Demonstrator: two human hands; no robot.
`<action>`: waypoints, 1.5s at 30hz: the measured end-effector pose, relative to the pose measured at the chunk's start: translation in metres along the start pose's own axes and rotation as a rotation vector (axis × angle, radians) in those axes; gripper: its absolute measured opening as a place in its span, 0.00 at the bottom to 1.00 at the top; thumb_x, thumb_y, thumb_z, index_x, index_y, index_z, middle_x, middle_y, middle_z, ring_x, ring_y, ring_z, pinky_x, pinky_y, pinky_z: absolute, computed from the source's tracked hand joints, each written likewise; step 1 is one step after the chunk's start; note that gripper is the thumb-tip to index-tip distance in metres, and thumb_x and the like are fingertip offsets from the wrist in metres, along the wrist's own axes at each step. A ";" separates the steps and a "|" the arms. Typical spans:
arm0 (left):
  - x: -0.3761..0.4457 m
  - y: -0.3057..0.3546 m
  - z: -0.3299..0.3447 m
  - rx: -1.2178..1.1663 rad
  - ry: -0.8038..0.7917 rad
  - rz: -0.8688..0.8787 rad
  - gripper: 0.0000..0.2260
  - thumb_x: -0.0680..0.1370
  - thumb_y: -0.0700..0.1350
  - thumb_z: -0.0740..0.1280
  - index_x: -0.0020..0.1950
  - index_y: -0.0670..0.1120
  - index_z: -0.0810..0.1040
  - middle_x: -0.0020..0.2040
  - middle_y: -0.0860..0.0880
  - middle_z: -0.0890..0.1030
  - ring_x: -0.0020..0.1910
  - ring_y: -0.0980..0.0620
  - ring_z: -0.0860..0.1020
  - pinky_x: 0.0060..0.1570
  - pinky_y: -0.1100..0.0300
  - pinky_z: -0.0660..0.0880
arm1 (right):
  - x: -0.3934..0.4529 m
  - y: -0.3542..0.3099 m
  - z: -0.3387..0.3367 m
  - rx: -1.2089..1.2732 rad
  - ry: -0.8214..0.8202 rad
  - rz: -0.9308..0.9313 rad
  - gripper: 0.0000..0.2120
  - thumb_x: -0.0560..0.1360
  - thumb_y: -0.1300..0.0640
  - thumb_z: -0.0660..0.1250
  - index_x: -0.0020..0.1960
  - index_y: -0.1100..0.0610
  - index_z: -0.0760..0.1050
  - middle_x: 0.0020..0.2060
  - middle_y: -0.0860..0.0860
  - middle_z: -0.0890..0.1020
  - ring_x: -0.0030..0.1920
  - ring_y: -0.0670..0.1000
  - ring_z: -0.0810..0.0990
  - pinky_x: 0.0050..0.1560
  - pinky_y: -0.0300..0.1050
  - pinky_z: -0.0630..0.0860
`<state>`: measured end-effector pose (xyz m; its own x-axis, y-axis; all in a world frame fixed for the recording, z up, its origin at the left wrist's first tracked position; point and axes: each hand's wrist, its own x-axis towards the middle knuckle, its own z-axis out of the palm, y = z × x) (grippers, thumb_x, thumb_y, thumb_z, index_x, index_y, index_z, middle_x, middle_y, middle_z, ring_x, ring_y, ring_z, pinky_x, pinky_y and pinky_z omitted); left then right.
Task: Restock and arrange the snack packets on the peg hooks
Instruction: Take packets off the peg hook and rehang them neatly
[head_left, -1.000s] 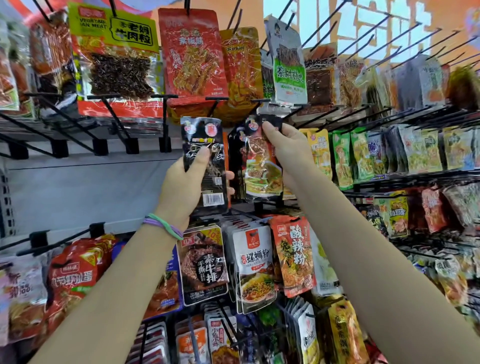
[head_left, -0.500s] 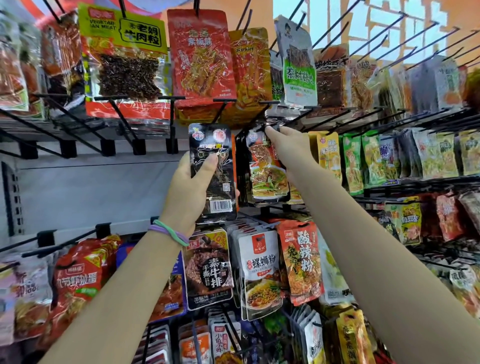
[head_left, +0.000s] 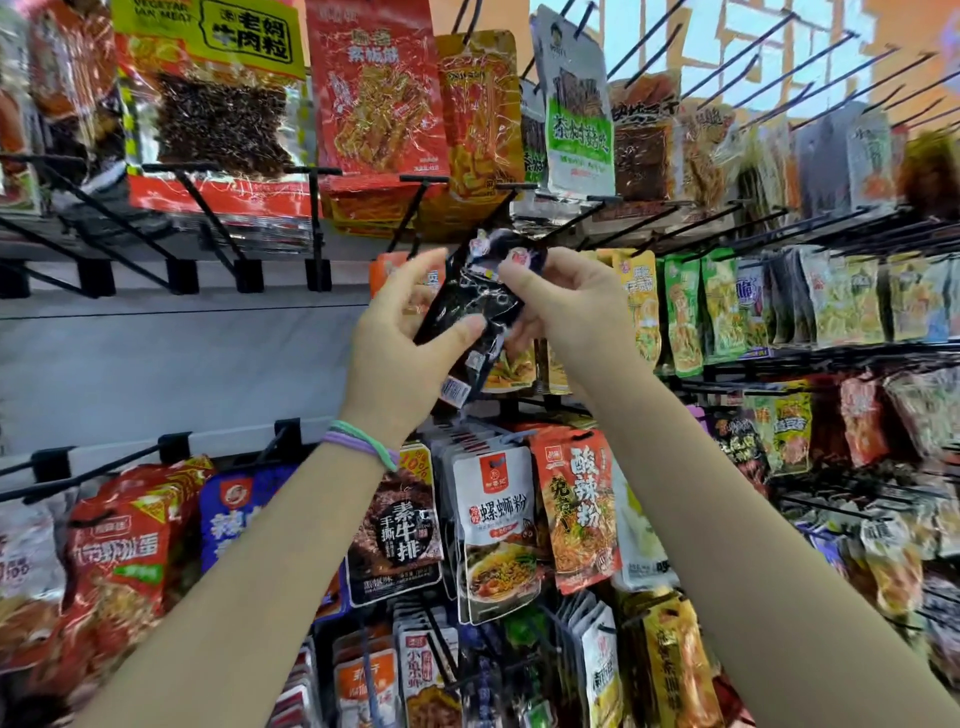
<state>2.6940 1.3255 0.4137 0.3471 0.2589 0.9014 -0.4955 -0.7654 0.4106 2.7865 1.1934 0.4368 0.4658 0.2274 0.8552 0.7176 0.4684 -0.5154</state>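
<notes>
Black packet (head_left: 470, 312) in both hands, orange packet (head_left: 387, 270) behind, bare hooks (head_left: 208, 213) left

Wall rack (head_left: 182, 332) w/ black peg hooks (head_left: 208, 208): snack pkts (head_left: 498, 525) hang in rows; several left hooks (head_left: 93, 467) bare.

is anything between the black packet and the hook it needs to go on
Nothing visible blocks it. Both the left hand and right hand hold the black packet, tilted, its top just below the bare peg hooks. Which hook it is meant for cannot be told.
</notes>
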 end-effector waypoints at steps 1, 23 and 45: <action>0.001 0.001 0.003 0.045 -0.044 0.024 0.28 0.75 0.50 0.76 0.73 0.52 0.73 0.61 0.51 0.80 0.60 0.57 0.80 0.61 0.54 0.79 | -0.001 -0.001 -0.001 0.047 0.016 0.011 0.10 0.79 0.59 0.70 0.40 0.59 0.78 0.25 0.49 0.79 0.24 0.49 0.78 0.24 0.41 0.75; 0.052 0.005 0.032 -0.236 -0.074 -0.358 0.08 0.82 0.43 0.69 0.44 0.44 0.80 0.37 0.47 0.82 0.31 0.53 0.81 0.30 0.62 0.79 | 0.038 0.026 -0.011 0.038 0.057 0.305 0.20 0.81 0.48 0.68 0.55 0.67 0.78 0.47 0.62 0.85 0.45 0.55 0.82 0.56 0.57 0.80; 0.053 -0.039 0.015 1.008 -0.192 0.521 0.22 0.81 0.50 0.67 0.75 0.46 0.72 0.75 0.40 0.70 0.73 0.37 0.68 0.67 0.40 0.68 | 0.035 0.080 -0.014 -0.970 0.092 -0.421 0.20 0.81 0.48 0.61 0.70 0.54 0.75 0.64 0.57 0.76 0.64 0.60 0.73 0.60 0.56 0.71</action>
<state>2.7440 1.3603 0.4437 0.4459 -0.2554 0.8579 0.2175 -0.8988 -0.3806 2.8675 1.2268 0.4250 0.0923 0.1208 0.9884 0.9173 -0.3965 -0.0372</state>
